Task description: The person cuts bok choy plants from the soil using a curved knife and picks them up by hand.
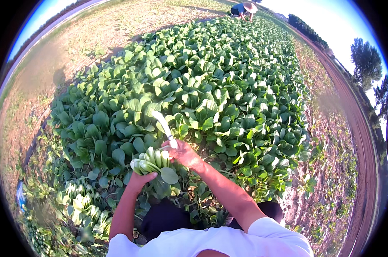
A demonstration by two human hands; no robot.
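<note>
My left hand (142, 180) is closed around a bunch of bok choy (149, 162), its thumb lying across the near side. The pale stalk ends point up and away from me, while the green leaves hang down below. In my right hand (187, 156) is a small sickle (163, 124), its curved, bright blade pointing up and left over the standing plants. The right fingers are close against the right side of the bunch; I cannot tell whether they also grip a stalk. Most of the sickle's handle is hidden in my palm.
Dense standing bok choy (194, 80) fills the bed ahead. Cut bok choy (81, 202) lies in a row at my left, with another heap (36, 237) farther down. A blue item (20, 196) sits at the left edge. A person (243, 11) in a wide hat crouches at the far end.
</note>
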